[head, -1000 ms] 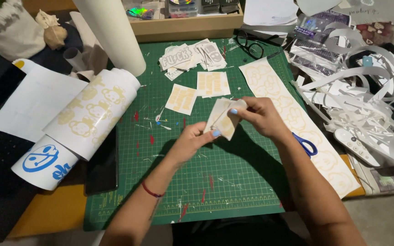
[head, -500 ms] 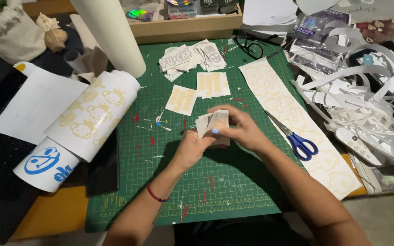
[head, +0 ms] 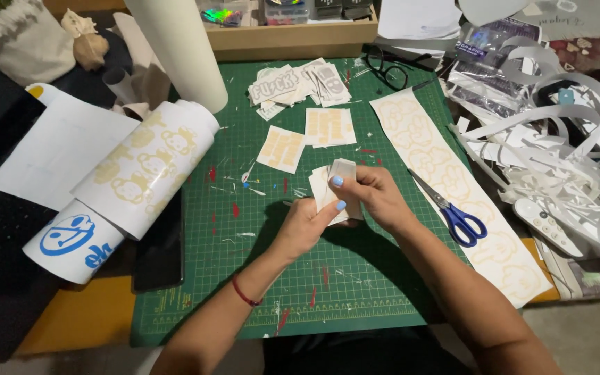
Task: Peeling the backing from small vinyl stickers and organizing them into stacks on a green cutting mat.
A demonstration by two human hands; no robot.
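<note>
Green grid, cream cartoons, blue handles

The cutting mat (head: 258, 278) is dark green, ruled with a fine pale grid and flecked with red scraps. The small sticker sheets (head: 332, 186) in the fingers are white with pale cream-yellow print; the fingernails (head: 337, 181) are painted light blue, and a thin red bracelet (head: 246, 295) circles the left wrist. The long strip (head: 453, 187) on the mat is white with faint cream cartoon figures, as is the roll (head: 148, 165), whose lower end shows bright blue graphics. The scissors (head: 456, 215) have blue handles and silver blades. The eyeglasses (head: 387, 69) are black-framed. The tangled offcuts (head: 564, 153) are white.
</note>
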